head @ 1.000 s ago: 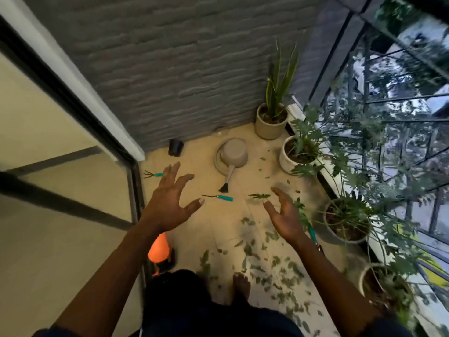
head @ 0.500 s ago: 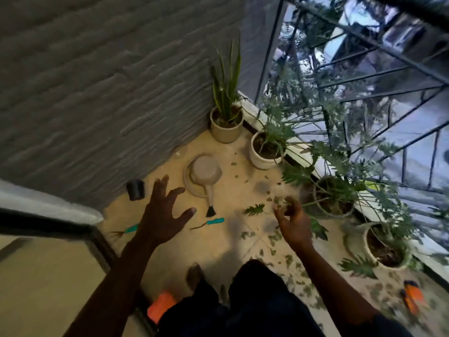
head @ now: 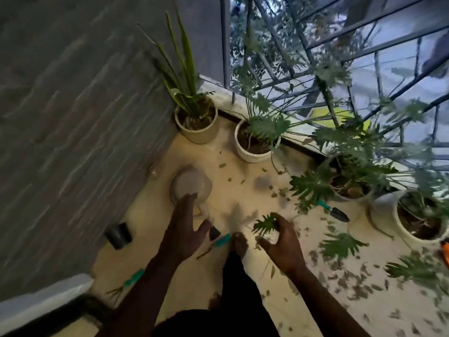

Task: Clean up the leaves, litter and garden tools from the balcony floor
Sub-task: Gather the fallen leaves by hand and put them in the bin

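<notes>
Both my hands are low over the tan balcony floor (head: 233, 190). My right hand (head: 283, 240) curls its fingers and thumb round a green lobed leaf (head: 263, 223) lying on the floor. My left hand (head: 184, 229) hovers open with spread fingers, in front of an upturned beige pot (head: 190, 186). A teal-handled tool (head: 222, 239) lies between my hands by my bare foot (head: 239, 244). A teal-handled hand rake (head: 132, 280) lies at the lower left. A teal-handled trowel (head: 334, 211) lies to the right. Larger leaves (head: 340, 244) and several small dry ones litter the floor.
Cream plant pots (head: 196, 132) (head: 252, 152) (head: 418, 227) line the metal railing (head: 315, 76), their foliage hanging over the floor. A grey wall (head: 73, 117) closes the left side, with a small black pot (head: 119, 235) at its foot. Something orange (head: 445, 251) shows at the right edge.
I have stepped closer to the corner and bent down. My right hand has dropped onto the lobed leaf and curled round it. My left hand has lowered toward the beige pot.
</notes>
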The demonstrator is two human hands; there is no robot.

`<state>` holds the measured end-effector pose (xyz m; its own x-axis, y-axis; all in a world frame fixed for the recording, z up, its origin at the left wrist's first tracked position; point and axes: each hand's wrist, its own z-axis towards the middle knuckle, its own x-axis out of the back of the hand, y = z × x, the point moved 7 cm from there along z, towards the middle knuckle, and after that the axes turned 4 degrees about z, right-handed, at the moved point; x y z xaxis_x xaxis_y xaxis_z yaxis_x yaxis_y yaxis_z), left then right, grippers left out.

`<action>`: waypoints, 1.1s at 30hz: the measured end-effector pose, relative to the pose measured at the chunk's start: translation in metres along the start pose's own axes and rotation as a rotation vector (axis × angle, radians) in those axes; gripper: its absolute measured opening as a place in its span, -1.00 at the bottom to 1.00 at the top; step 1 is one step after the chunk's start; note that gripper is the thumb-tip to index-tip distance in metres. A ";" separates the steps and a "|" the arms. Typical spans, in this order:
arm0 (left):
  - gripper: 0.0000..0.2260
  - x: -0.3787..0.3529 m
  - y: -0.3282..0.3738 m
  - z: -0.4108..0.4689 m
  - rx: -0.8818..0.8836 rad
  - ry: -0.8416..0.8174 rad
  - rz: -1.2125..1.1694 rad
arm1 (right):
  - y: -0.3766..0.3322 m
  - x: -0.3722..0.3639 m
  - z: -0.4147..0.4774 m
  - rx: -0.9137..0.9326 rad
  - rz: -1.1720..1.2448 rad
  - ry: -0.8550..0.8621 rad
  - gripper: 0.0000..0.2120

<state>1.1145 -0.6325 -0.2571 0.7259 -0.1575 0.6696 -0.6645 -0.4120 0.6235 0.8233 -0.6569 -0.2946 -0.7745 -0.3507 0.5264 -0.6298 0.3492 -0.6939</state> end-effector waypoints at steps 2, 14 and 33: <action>-0.31 -0.025 -0.013 0.039 -0.031 -0.028 0.068 | 0.016 -0.029 0.034 0.005 -0.005 -0.021 -0.21; -0.28 -0.285 -0.166 0.308 -0.118 -0.074 0.221 | 0.183 -0.229 0.317 0.090 -0.454 0.106 -0.17; -0.30 -0.373 -0.290 0.602 -0.098 0.184 0.521 | 0.337 -0.305 0.494 0.372 -0.527 0.295 -0.32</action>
<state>1.1432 -0.9942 -0.9308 0.2600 -0.1553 0.9530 -0.9468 -0.2350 0.2200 0.8769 -0.8614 -0.9315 -0.3888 -0.1234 0.9130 -0.9039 -0.1408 -0.4039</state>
